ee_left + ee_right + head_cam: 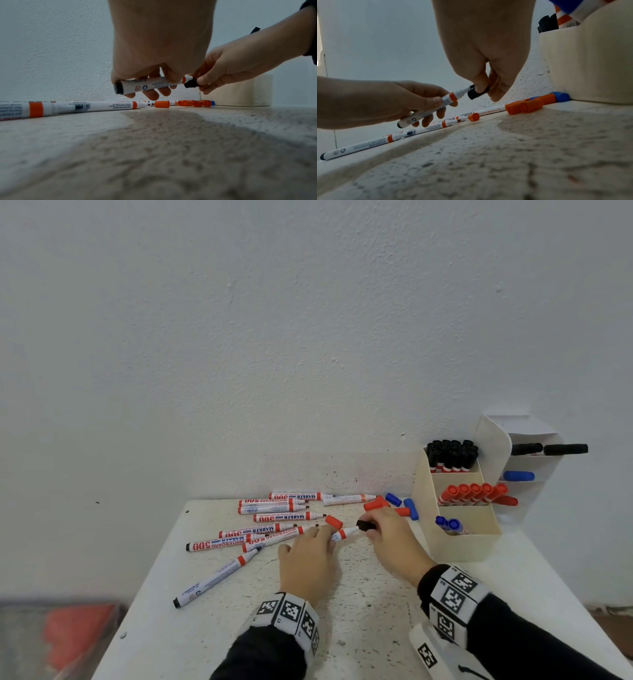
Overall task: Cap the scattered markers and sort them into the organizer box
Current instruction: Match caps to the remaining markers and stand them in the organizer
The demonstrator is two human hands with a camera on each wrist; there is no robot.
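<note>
My left hand grips an uncapped white marker just above the table, its tip pointing right. My right hand pinches a black cap right at that tip; the cap is not pushed on. Several uncapped markers lie scattered on the white table to the left. Loose red caps and blue caps lie behind my hands. The cream organizer box stands at the right, holding black, red and blue capped markers in separate compartments.
A white holder with black and blue markers stands behind the organizer against the wall. One marker lies apart near the table's left edge. Something red sits blurred on the floor at the lower left.
</note>
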